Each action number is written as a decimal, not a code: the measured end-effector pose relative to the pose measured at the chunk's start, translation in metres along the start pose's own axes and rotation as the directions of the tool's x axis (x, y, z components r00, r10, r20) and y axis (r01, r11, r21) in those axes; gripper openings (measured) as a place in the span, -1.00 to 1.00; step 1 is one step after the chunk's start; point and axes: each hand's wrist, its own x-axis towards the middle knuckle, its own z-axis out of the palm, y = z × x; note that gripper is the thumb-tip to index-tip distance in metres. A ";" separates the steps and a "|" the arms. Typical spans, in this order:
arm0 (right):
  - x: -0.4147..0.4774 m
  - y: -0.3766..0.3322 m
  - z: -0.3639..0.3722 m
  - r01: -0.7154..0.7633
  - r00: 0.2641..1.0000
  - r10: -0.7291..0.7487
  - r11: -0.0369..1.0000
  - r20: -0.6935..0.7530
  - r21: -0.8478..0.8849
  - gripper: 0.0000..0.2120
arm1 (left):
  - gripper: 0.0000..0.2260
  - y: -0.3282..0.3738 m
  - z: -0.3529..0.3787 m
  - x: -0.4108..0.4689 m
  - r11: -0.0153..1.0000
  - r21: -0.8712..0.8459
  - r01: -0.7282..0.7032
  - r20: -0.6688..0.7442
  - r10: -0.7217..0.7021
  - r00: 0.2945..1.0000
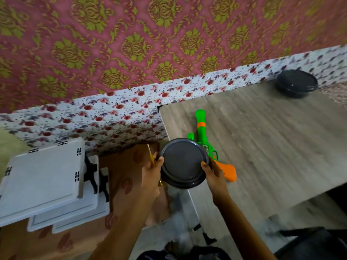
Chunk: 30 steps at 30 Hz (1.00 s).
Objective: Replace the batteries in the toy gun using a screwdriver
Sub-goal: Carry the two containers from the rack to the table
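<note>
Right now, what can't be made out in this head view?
Contents of the held container: opaque lid on.
Middle and battery cover of the toy gun: behind the held container.
Handle of the screwdriver: mostly inside the left hand; tip blurred.
Details of the far container: motion-blurred, lidded.
</note>
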 end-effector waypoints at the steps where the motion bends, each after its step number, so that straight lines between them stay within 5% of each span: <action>1: 0.006 -0.002 -0.005 -0.002 1.000 0.002 1.000 -0.004 -0.006 -0.67 | -0.65 0.001 0.007 0.001 1.000 0.009 0.007 0.006 -0.007 1.000; 11: 0.070 -0.021 -0.048 0.025 0.998 -0.025 1.000 0.050 -0.004 -0.71 | -0.66 0.006 0.079 0.010 1.000 -0.023 0.011 -0.058 -0.012 0.998; 22: 0.158 -0.048 -0.172 0.118 0.920 -0.092 0.992 0.380 -0.044 -0.81 | -0.78 -0.007 0.206 -0.024 0.984 -0.179 -0.019 -0.216 -0.020 0.976; 30: 0.183 -0.059 -0.225 0.070 0.924 -0.062 0.997 0.378 -0.008 -0.81 | -0.76 -0.019 0.265 -0.022 0.976 -0.207 -0.061 -0.273 0.002 0.962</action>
